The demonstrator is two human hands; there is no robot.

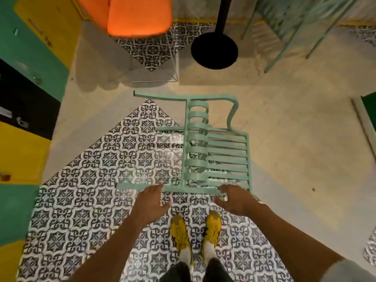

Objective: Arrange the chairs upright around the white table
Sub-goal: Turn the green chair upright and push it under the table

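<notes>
Head view puts your left hand and right hand down at the nearest bar of the mint-green chair. The fingers lie over the bar and the thumbs sit apart below it; whether either hand has wrapped round it cannot be told. The chair lies tipped on its side on the floor, across the edge where the patterned tiles meet plain beige, just ahead of your yellow shoes.

Lift with a loose hold and the smooth painted bar could slip and drop the frame towards your toes. As the chair swings up, its long legs may well strike the black round base beyond it, or the orange cushioned seat. The glossy tiles could let a chair foot skid.

The chair looks like rigid painted metal: a thin frame, flat curved slats and a bent armrest. The tiles carry a black-and-white ornament.
</notes>
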